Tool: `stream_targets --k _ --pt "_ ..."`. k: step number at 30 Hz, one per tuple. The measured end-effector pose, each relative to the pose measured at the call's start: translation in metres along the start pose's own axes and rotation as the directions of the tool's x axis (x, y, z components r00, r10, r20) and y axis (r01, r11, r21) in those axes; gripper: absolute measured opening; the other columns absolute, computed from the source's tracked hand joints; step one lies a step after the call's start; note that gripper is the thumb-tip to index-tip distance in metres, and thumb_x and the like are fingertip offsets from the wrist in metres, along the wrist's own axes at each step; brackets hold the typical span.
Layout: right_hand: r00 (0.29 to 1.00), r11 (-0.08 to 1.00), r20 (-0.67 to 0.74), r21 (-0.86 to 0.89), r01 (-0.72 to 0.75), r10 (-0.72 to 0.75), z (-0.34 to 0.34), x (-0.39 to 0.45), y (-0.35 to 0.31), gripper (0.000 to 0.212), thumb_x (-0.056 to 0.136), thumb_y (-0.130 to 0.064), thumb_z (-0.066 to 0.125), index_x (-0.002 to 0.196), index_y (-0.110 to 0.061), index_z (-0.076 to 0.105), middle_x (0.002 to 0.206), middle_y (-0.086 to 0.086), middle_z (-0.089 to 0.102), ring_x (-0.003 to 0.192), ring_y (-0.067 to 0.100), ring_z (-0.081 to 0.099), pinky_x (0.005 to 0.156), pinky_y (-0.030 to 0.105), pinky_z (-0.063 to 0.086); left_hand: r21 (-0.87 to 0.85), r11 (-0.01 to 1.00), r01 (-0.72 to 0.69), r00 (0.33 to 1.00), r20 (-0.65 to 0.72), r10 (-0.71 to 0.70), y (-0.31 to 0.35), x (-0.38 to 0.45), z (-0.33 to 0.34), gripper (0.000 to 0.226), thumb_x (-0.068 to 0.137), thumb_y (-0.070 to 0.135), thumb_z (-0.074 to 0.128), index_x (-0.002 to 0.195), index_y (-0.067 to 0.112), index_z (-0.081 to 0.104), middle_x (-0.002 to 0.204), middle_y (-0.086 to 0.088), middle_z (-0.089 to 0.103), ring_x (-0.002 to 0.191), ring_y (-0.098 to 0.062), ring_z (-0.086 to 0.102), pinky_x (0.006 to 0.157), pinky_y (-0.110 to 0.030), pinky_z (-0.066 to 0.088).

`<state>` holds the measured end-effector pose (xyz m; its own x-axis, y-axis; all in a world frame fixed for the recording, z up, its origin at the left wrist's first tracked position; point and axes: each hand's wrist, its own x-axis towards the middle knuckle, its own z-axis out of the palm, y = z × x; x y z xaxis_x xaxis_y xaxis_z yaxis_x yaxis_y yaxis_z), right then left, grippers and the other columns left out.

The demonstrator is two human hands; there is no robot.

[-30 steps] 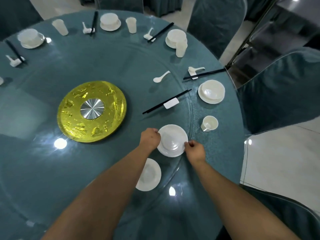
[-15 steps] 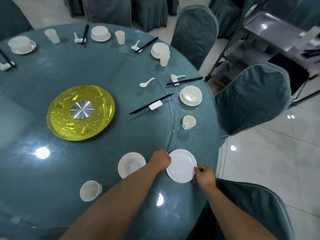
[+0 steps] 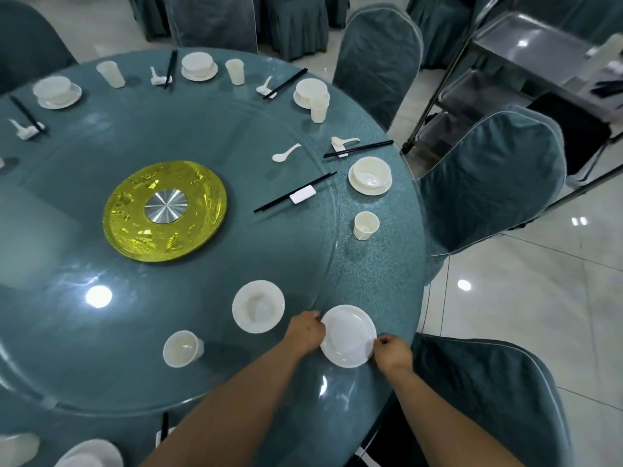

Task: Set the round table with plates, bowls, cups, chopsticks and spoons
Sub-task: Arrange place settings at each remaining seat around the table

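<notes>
The plate (image 3: 347,335) lies flat, face up, round with no long axis, at the 5 o'clock edge of the round table (image 3: 202,298). The left hand (image 3: 306,330) and right hand (image 3: 392,352) pinch opposite rims. Since the earlier frame, its place and both grips are unchanged.

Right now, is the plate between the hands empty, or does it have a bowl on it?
Empty. The plate shows only its bare white face; both hands hold its rim. The bowl sits apart to its left, on the glass.
</notes>
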<state>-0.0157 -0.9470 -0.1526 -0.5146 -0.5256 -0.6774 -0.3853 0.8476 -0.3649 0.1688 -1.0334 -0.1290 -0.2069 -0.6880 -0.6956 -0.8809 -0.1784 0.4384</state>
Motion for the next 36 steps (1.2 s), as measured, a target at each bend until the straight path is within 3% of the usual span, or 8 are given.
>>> stream_targets --k 5,9,16,21,24,29,32,36 --pt "0.998 0.997 -0.015 -0.026 0.066 -0.067 -0.006 -0.005 -0.012 0.023 0.095 -0.018 0.047 0.088 -0.013 0.069 0.1 0.015 0.071 0.092 0.03 0.064 0.081 0.031 0.05 0.094 0.986 -0.138 0.945 -0.287 0.16 -0.007 -0.015 -0.023 0.022 0.091 0.019 0.041 0.094 0.011 0.062 0.102 -0.011 0.068 0.098 -0.031 0.062 0.077 -0.034 0.049" --pt "0.992 0.992 -0.03 -0.039 0.123 -0.124 -0.007 -0.012 -0.03 0.028 0.098 -0.022 0.045 0.103 -0.008 0.069 0.106 0.015 0.069 0.099 0.032 0.063 0.086 0.033 0.049 0.256 0.963 -0.085 0.89 -0.415 0.189 -0.025 -0.021 -0.057 0.038 0.095 0.037 0.047 0.13 0.022 0.053 0.134 0.0 0.05 0.127 -0.024 0.041 0.102 -0.039 0.042" --pt "0.981 0.977 -0.028 -0.093 0.191 -0.194 -0.005 -0.026 -0.051 0.031 0.099 -0.024 0.041 0.104 -0.009 0.068 0.107 0.014 0.069 0.097 0.03 0.062 0.081 0.03 0.047 0.252 0.959 0.134 0.966 -0.249 -0.07 -0.073 -0.033 -0.078 0.122 0.062 0.071 0.072 0.151 0.043 -0.007 0.16 -0.006 -0.021 0.147 -0.04 -0.014 0.115 -0.058 0.014" --pt "0.978 0.975 -0.024 -0.094 0.204 -0.207 -0.002 -0.031 -0.044 0.025 0.096 -0.022 0.045 0.083 -0.012 0.063 0.098 0.014 0.07 0.083 0.026 0.058 0.072 0.027 0.042 0.231 0.965 0.126 0.965 -0.255 -0.065 -0.085 -0.027 -0.074 0.12 0.065 0.06 0.075 0.15 0.045 -0.009 0.158 -0.008 -0.003 0.144 -0.038 0.009 0.112 -0.054 0.026" --pt "0.979 0.974 -0.047 -0.119 0.193 -0.2 -0.007 -0.032 -0.038 0.025 0.096 -0.023 0.046 0.09 -0.01 0.067 0.097 0.011 0.07 0.08 0.023 0.055 0.071 0.026 0.04 0.216 0.974 0.068 0.965 -0.263 -0.009 -0.076 -0.024 -0.065 0.117 0.066 0.057 0.074 0.15 0.044 -0.007 0.151 -0.007 0.008 0.133 -0.034 0.022 0.107 -0.049 0.034" --pt "0.97 0.97 0.017 0.042 0.241 -0.242 -0.002 -0.045 -0.048 0.022 0.093 -0.029 0.056 0.082 -0.016 0.069 0.084 0.006 0.072 0.076 0.023 0.067 0.076 0.031 0.052 0.23 0.97 -0.082 0.978 -0.168 0.122 -0.052 -0.031 -0.037 0.125 0.06 0.06 0.077 0.147 0.048 -0.013 0.15 -0.002 0.008 0.133 -0.034 0.02 0.105 -0.049 0.039" --pt "0.966 0.946 0.09 0.243 0.214 -0.241 0.003 -0.056 -0.057 0.018 0.093 -0.031 0.061 0.082 -0.018 0.068 0.082 0.002 0.073 0.059 0.016 0.065 0.057 0.027 0.048 0.25 0.951 -0.182 0.968 -0.125 0.218 -0.035 -0.037 -0.023 0.126 0.06 0.061 0.077 0.145 0.049 -0.014 0.154 0.0 0.005 0.137 -0.033 0.017 0.106 -0.05 0.039" --pt "0.974 0.928 0.105 0.34 0.153 -0.199 -0.002 -0.058 -0.045 0.014 0.091 -0.023 0.064 0.089 -0.01 0.069 0.073 0.008 0.072 0.067 0.023 0.068 0.054 0.029 0.045 0.206 0.936 -0.285 0.95 -0.065 0.304 -0.009 -0.046 -0.004 0.128 0.057 0.064 0.077 0.146 0.049 -0.013 0.156 0.0 0.004 0.141 -0.032 0.01 0.113 -0.047 0.032"
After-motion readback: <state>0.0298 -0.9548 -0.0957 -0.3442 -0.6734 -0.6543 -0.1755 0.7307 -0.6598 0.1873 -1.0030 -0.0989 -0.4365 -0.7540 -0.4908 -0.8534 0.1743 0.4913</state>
